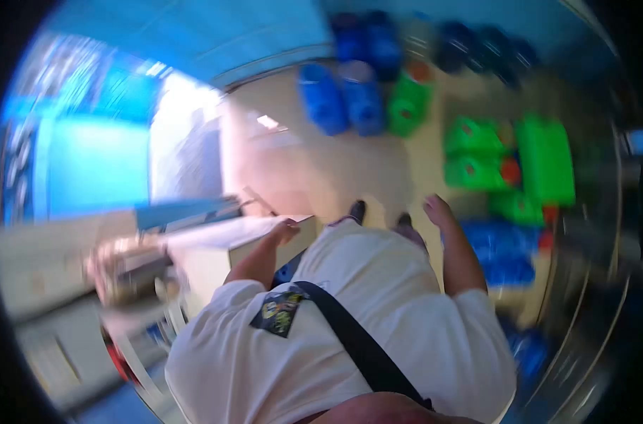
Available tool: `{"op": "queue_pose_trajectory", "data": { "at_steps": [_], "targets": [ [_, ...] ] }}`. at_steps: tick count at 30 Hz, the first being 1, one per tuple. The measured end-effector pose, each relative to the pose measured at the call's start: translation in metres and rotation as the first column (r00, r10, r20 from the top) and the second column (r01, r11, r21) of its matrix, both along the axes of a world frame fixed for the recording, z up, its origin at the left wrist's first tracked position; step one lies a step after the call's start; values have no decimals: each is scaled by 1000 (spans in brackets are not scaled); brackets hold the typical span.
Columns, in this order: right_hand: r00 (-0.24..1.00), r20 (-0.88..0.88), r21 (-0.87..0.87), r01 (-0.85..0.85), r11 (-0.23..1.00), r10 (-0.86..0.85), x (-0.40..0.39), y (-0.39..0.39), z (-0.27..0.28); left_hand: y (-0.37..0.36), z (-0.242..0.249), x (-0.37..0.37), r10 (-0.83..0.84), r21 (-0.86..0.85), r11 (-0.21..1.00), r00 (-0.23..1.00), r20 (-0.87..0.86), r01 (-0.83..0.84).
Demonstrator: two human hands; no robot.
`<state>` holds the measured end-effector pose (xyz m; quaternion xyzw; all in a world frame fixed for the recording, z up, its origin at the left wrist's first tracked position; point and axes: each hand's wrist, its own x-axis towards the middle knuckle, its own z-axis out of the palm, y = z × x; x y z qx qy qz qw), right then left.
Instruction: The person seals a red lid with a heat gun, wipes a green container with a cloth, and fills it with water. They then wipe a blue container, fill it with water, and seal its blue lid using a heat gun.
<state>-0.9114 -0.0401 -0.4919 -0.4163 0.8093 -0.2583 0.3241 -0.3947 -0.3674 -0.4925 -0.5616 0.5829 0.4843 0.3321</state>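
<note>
My left hand (285, 230) hangs at my side, overlapping the corner of a white cabinet or table (229, 237) in this view. On the other side, my right hand (438, 210) hangs forward over the floor, nearest to the green jugs (475, 172). Nothing shows sticking out of either hand. Motion blur smears the fingers of both, so I cannot tell whether they are open or closed.
Blue containers (365, 99) and a green jug (409, 102) stand ahead on the tan floor (321, 173). Blue items (497, 251) lie low on the right beside shelving. A bright doorway (187, 141) opens at the left, past a cluttered counter (67, 254).
</note>
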Motion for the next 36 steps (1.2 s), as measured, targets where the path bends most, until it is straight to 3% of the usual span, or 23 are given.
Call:
{"op": "queue_pose_trajectory", "data": {
  "at_steps": [1, 3, 4, 5, 7, 8, 9, 11, 13, 15, 17, 19, 22, 24, 27, 29, 32, 34, 36],
  "targets": [
    [999, -50, 48, -9, 999, 12, 12, 5, 6, -40, -26, 6, -121, 26, 987, 837, -534, 160],
    [996, -52, 122, 79, 989, -73, 35, 22, 30, -85, -33, -28, -481, -310, 875, 589, -650, 372],
    [990, -84, 201, 129, 971, -114, 47, 37, 18, -99, -22, -54, -278, -138, 959, 727, -627, 248],
    [959, -72, 244, 284, 927, -275, 65, 51, 25, -112, -3, -83, -75, 4, 996, 842, -534, 91],
    [864, -71, 296, 495, 817, -498, 107, 87, 46, -133, 3, -129, -87, 5, 995, 871, -483, 103],
    [813, -81, 349, 565, 748, -576, 126, 100, 52, -135, 14, -157, -150, -66, 989, 919, -364, 135],
    [766, -89, 398, 614, 682, -637, 137, 110, 57, -145, 5, -178, -204, -60, 979, 908, -365, 196],
    [704, -120, 408, 678, 612, -700, 183, 142, 52, -166, -12, -211, -489, -135, 870, 797, -355, 474],
    [489, -69, 465, 787, 406, -870, 236, 168, 51, -156, -15, -252, -601, -189, 799, 741, -301, 571],
    [316, -32, 519, 816, 254, -948, 292, 178, 61, -139, -1, -293, -735, -251, 670, 575, -360, 699],
    [333, -76, 550, 800, 239, -940, 356, 193, 32, -120, -6, -335, -794, -270, 599, 516, -323, 754],
    [174, -42, 614, 782, 112, -984, 407, 183, 42, -103, -17, -364, -843, -348, 477, 308, -440, 807],
    [162, -16, 574, 810, 124, -987, 477, 170, 28, -56, 8, -399, -845, -357, 390, 176, -504, 849],
    [163, 103, 632, 751, 191, -981, 489, 154, 55, -30, 21, -414, -848, -348, 357, 145, -509, 867],
    [11, 135, 676, 730, 101, -991, 490, 145, 70, -9, 27, -432, -860, -351, 269, 59, -507, 897],
    [-20, 104, 642, 765, 52, -994, 494, 156, 52, -7, 28, -441, -866, -363, 197, -12, -500, 911],
    [-89, 71, 604, 796, -28, -994, 470, 179, 41, -11, 30, -449, -867, -353, 178, -23, -498, 919],
    [-139, 75, 600, 797, -66, -988, 438, 200, 43, -15, 32, -455, -935, -276, 191, 89, -343, 942],
    [-75, 30, 538, 842, -48, -997, 405, 222, 34, -31, 31, -460, -946, -291, 128, 29, -322, 948]
  ]
}}
